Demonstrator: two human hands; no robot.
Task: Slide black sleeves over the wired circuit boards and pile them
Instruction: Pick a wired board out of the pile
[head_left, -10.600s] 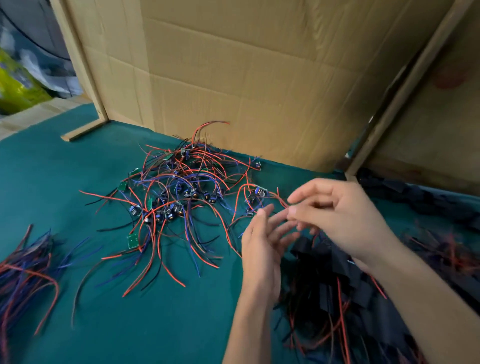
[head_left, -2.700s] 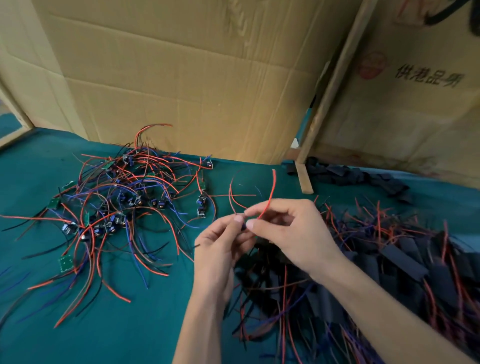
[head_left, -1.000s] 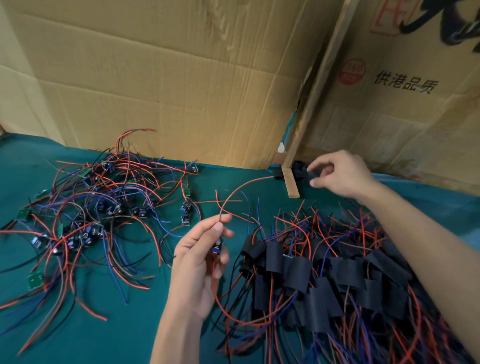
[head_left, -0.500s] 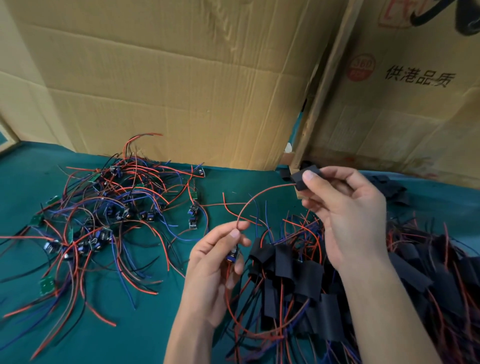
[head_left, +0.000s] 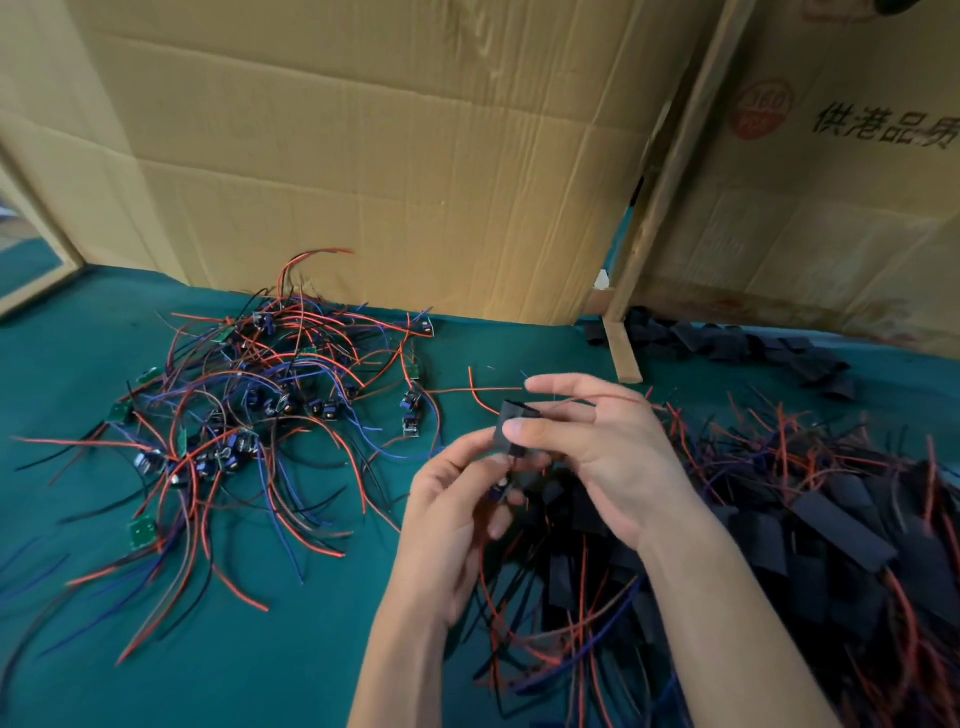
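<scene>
My left hand (head_left: 457, 512) pinches a small wired circuit board (head_left: 501, 488) whose red wire loops down and to the right. Just above it my right hand (head_left: 597, 441) pinches a flat black sleeve (head_left: 511, 423) between thumb and fingers, close over the board. A tangle of bare wired boards (head_left: 249, 410) with red, blue and black leads lies on the green cloth at the left. At the right sits a pile of sleeved boards (head_left: 810, 530). Loose black sleeves (head_left: 727, 343) lie at the back right.
Tall cardboard sheets (head_left: 395, 156) stand behind the green table cloth (head_left: 291, 665), joined by a wooden strip (head_left: 621, 353). A printed cardboard box (head_left: 841, 171) stands at the back right. More loose wires run off the left edge.
My right hand went to the back right heap, picked up a black sleeve and brought it down to the board in my left hand. The view has shifted slightly.
</scene>
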